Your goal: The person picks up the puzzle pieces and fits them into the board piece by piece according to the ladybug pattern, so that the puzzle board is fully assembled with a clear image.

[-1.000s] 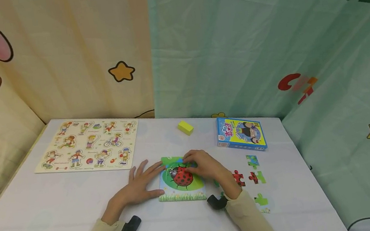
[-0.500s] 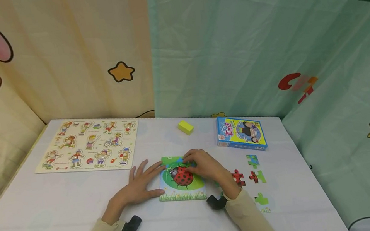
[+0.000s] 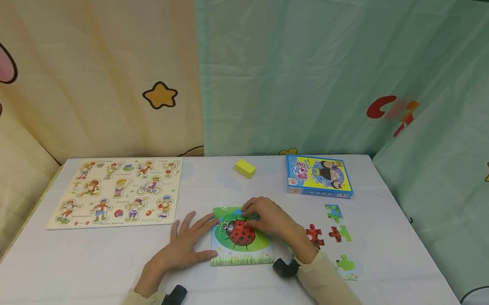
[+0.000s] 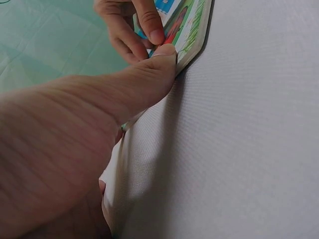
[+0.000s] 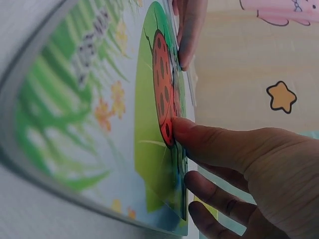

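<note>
A square ladybug puzzle (image 3: pixel 244 255) lies on the white table between the hands. My left hand (image 3: pixel 182 248) is spread at its left side, with fingertips on the upper left edge and the thumb at the lower left edge. At the puzzle's upper right, my right hand (image 3: pixel 274 218) bends over the board and pinches a puzzle piece, mostly covered by the fingers. In the right wrist view, the thumb (image 5: pixel 214 139) touches the red ladybug picture (image 5: pixel 162 89). The left wrist view shows the left thumb (image 4: pixel 149 74) on the board's rim.
Several loose puzzle pieces, including a red one (image 3: pixel 314 235) and a green one (image 3: pixel 345 263), lie right of the right forearm. A blue and yellow box (image 3: pixel 317 176) stands behind them. Farther back are a yellow block (image 3: pixel 245 168) and a picture board (image 3: pixel 115 192).
</note>
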{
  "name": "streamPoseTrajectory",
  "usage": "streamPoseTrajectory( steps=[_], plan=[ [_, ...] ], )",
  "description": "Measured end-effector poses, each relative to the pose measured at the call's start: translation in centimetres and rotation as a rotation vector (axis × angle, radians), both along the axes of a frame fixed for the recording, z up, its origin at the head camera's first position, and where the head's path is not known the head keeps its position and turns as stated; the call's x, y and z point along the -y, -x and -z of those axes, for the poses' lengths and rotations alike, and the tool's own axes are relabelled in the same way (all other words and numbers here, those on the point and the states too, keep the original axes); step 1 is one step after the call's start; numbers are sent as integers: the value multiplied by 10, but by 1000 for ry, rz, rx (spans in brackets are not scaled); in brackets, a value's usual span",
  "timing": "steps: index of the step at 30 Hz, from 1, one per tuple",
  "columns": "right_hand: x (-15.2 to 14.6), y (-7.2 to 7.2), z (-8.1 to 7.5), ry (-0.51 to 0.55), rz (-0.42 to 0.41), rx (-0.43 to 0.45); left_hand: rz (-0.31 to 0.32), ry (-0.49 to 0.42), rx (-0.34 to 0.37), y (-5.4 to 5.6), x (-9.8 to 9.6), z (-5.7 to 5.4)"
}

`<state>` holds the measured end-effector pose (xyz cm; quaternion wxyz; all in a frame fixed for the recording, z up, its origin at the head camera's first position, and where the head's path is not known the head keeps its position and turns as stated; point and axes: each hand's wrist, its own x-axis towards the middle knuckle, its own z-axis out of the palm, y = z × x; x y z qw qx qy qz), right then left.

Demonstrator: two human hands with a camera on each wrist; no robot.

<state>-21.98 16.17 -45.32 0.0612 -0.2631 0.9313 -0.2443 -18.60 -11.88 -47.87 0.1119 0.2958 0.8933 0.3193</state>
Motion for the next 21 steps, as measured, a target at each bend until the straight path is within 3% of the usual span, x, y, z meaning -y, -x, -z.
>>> streamPoseTrajectory(
  steps=[12,21],
  plan=[
    [-2,1,6,48,44,-3,2,-5,5,0,0,1],
    [-9,1,3,30,23,-29,3,3,5,0,-1,-3]
  ],
)
